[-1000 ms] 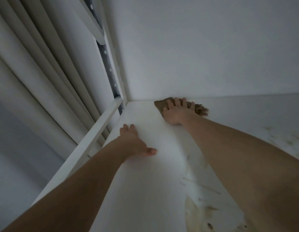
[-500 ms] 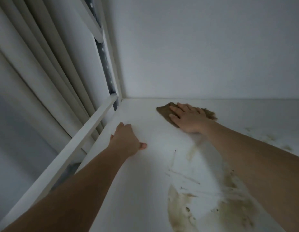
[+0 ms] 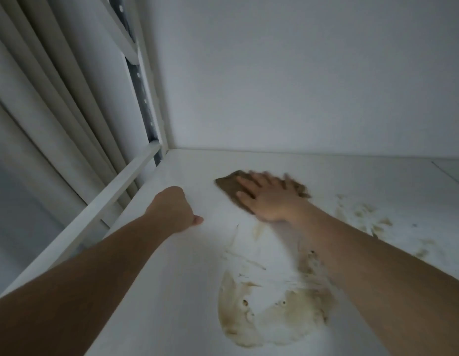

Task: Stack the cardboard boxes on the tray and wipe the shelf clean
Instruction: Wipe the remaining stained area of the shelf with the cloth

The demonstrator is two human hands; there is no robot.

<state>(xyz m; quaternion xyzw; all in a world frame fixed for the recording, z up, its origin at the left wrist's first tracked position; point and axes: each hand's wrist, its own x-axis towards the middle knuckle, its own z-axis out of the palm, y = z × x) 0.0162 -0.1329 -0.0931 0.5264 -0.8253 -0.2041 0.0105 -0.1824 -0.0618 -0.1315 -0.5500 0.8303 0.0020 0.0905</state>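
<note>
A white shelf (image 3: 172,278) fills the lower part of the view. On it lies a brown cloth (image 3: 227,185), and my right hand (image 3: 269,201) presses flat on the cloth with straight, spread fingers; the hand is blurred by motion. To its left, my left hand (image 3: 172,208) rests on the bare shelf, thumb sticking out to the right, holding nothing. A large brown stain (image 3: 287,322) with wiped streaks lies near me under my right forearm. Fainter brown smears (image 3: 364,217) mark the shelf to the right. No cardboard boxes or tray are in view.
A white wall (image 3: 300,73) closes off the back of the shelf. A white side rail (image 3: 95,217) and a perforated upright post (image 3: 143,98) bound the left edge. A pale curtain (image 3: 43,98) hangs beyond the rail.
My right hand has drawn the cloth away from the back wall, toward me and slightly right. My left hand stays on the shelf. More of the big stain has come into view.
</note>
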